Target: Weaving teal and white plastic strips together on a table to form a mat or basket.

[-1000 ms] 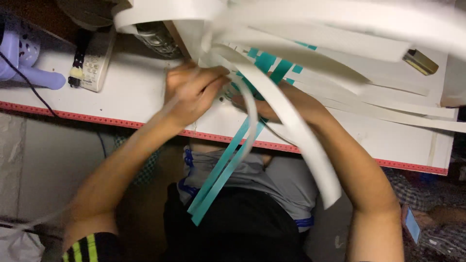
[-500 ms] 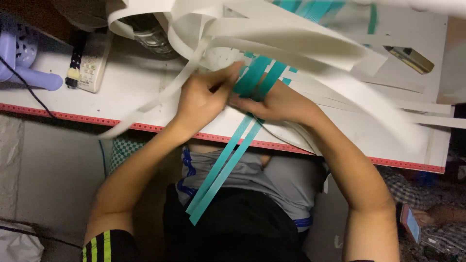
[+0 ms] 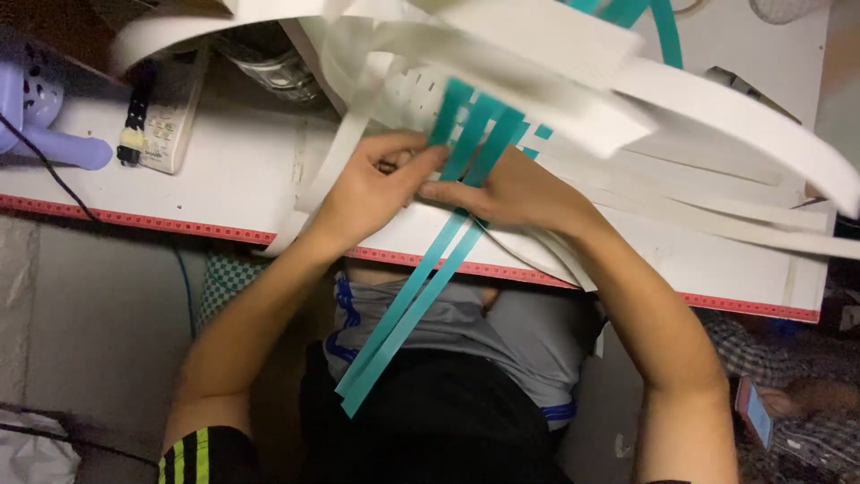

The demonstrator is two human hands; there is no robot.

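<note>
Left hand point(image 3: 372, 184) and right hand point(image 3: 511, 190) meet at mid tabletop point(image 3: 224, 179); fingers point(image 3: 421, 159) pressed together, pinching the teal strips point(image 3: 408, 309) where they enter the white woven strips point(image 3: 555, 54).

Risk: the long white strips arch up loose and blurred; a slack pinch could let the weave spring apart. The teal tails hanging off the near edge over the lap could snag.

Count: two hands; two long teal tails, about four teal bands in the weave; white strips too many and blurred to count; one purple object point(image 3: 40, 125) far left, one remote-like device point(image 3: 170, 116) beside it.
</note>
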